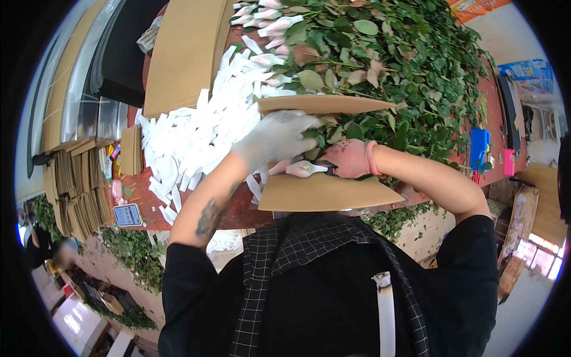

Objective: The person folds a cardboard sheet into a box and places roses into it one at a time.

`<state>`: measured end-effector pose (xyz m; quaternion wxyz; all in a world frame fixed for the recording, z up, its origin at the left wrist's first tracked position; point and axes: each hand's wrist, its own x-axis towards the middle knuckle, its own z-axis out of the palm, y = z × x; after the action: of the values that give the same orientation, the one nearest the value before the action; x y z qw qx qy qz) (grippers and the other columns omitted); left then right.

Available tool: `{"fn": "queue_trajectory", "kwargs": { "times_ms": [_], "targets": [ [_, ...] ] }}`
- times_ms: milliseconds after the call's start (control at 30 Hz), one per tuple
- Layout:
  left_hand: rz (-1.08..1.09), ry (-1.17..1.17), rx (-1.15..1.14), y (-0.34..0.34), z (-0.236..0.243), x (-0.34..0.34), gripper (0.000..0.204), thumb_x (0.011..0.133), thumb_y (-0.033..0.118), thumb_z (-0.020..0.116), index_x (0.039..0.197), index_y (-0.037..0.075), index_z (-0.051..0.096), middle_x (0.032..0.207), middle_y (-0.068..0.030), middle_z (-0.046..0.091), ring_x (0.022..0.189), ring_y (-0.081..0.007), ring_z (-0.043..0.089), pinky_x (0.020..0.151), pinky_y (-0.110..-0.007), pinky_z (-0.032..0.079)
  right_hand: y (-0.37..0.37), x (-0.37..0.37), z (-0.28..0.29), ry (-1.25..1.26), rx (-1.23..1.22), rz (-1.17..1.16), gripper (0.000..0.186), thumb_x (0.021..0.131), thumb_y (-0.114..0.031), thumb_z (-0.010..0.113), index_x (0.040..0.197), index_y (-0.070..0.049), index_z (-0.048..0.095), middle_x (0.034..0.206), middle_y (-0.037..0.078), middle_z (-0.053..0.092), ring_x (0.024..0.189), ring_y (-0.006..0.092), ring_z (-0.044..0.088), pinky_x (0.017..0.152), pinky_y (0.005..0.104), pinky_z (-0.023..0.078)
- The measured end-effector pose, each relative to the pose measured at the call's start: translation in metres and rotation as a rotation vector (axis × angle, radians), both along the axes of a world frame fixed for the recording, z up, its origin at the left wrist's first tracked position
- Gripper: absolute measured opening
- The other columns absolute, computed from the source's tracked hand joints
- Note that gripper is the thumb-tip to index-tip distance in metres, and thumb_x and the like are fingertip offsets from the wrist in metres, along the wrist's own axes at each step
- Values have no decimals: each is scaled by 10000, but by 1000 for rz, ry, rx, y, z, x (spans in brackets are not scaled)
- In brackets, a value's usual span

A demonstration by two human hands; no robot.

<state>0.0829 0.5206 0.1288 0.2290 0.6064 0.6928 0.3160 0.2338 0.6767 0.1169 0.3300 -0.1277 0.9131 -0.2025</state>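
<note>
In front of me a folded cardboard sheet stands spread, its near flap (327, 193) toward my body and its far flap (327, 105) beyond my hands. Between the flaps lie roses; one pale pink rose bud (306, 169) in a white net sleeve shows at the near side. My right hand (350, 159), in a pink glove, is closed around the stem end just beside that bud. My left hand (278, 138), in a grey-white glove, reaches over the bud end with fingers apart, slightly blurred. Whether it touches a bud is hidden.
White foam sleeves (202, 134) are heaped to the left. Leafy rose stems (386, 53) cover the far right. Flat cardboard (181, 56) lies far left; a phone (128, 215) rests at the near-left edge. A blue box (479, 150) stands right. A cigarette (386, 309) hangs before my shirt.
</note>
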Motion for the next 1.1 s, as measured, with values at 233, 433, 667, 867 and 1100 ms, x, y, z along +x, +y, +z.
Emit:
{"fn": "queue_trajectory", "kwargs": {
  "times_ms": [233,433,667,867,1100],
  "targets": [
    [136,65,-623,-74,-23,11,319,779,381,581,936,104,612,870,-95,613,831,-283,610,714,-400,466,1,-17,0,-56,95,76,428,820,-205,455,1241,-149,510,1049,106,624,965,283,597,810,384,480],
    [105,204,-369,-71,-56,15,227,825,305,538,936,129,630,832,-64,605,812,-259,615,693,-398,466,-8,-13,25,-50,232,167,419,792,-154,462,1200,-95,534,992,132,631,925,281,614,779,371,486],
    [124,141,-401,-62,-66,8,231,819,304,532,944,143,642,852,-65,617,828,-261,613,738,-389,462,-15,-26,3,-153,24,34,438,773,-246,541,1149,-22,552,1059,145,598,972,307,583,869,377,457],
    [167,82,-341,-61,-65,13,261,815,345,534,925,135,644,857,-86,627,840,-266,611,754,-399,455,-11,-18,-13,-15,81,50,436,792,-262,521,1173,-51,543,1104,148,588,1041,314,547,921,378,427],
    [110,77,-427,-55,-61,10,308,823,383,524,865,102,644,835,-119,625,824,-288,615,764,-416,452,-22,-26,-4,-175,-190,-229,355,782,-219,531,1088,-51,594,1048,171,605,1000,330,557,899,386,429]
  ]
}}
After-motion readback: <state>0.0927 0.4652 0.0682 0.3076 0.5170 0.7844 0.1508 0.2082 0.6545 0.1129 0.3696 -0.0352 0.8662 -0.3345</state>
